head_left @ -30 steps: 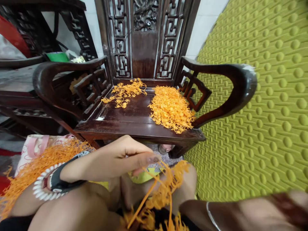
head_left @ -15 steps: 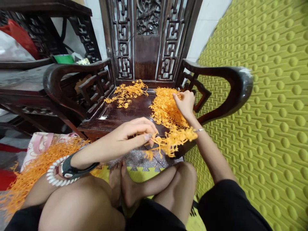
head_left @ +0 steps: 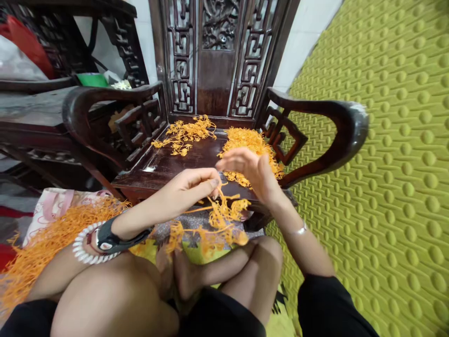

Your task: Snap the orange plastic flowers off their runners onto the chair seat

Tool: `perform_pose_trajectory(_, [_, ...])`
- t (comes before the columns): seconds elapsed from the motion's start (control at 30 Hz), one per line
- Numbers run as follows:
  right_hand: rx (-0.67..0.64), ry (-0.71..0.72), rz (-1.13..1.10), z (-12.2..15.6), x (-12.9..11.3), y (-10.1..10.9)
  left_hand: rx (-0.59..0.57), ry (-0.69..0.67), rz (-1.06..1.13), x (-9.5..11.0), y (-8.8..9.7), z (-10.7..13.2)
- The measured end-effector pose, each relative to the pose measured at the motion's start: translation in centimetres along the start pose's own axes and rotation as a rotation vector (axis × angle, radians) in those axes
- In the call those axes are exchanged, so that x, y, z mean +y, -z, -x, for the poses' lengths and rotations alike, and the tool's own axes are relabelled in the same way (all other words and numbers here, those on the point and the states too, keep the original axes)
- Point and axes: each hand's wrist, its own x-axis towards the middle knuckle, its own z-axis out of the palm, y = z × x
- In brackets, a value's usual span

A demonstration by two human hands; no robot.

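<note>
**Tangled orange strands [head_left: 224, 220] pinched in the left hand [head_left: 191, 187] above a carved chair seat**

A loose, tufted length of strands dangling in front of the seat edge, over the shins and crossed bare feet [head_left: 185, 276]. Left hand nearly closed, its thumb and fingertips [head_left: 213, 183] gripping the top of the tangle, probably so that the strands' own weight lets the knots fall open. Right hand [head_left: 250, 171] open and slightly blurred, fingers spread, with no visible hold on anything, just beside the left hand and above the larger orange heap [head_left: 249, 145]. That heap and a smaller, sparser orange heap [head_left: 185, 135] lying well apart on the dark lacquered seat [head_left: 182, 171], likely separated to keep the two lots from mixing. A much bigger orange mass [head_left: 59, 238] at the lower left, close by the left knee, spilling over a pink-and-white bag [head_left: 45, 210], within easy reach of the seated person.

Around the seat, a dark wooden armchair [head_left: 351, 117] with a fretwork back and curved arms. Beyond it, a white wall [head_left: 305, 51], and a green dimpled mat [head_left: 386, 187] filling the right side. At the upper left, a second carved wooden seat [head_left: 35, 107] carrying a red bag [head_left: 28, 47] and a small green item [head_left: 93, 80].
</note>
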Motion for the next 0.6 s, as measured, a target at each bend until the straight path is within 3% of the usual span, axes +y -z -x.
perform_pose_trajectory(0.07, [-0.084, -0.033, -0.065, 2.0, -1.7, -2.4, 0.036, -0.011, -0.015, 0.0, -0.1, -0.1])
perform_pose_trajectory(0.17, [0.065, -0.071, 0.009, 4.3, -2.2, -4.6, 0.069, -0.026, 0.003, -0.1, -0.1, 0.0])
perform_pose_trajectory(0.27, [0.194, -0.112, 0.031, 5.7, -1.8, -5.2, 0.056, 0.04, -0.011, -0.1, 0.2, 0.4])
perform_pose_trajectory(0.5, [0.533, 0.051, 0.467, 8.2, -2.3, -5.0, -0.211, 0.262, -0.2, -0.3, 0.5, 2.1])
perform_pose_trajectory(0.6, [0.684, 0.023, 0.56, 9.7, -3.2, -5.3, -0.331, 0.331, -0.172, -0.3, 0.0, 2.9])
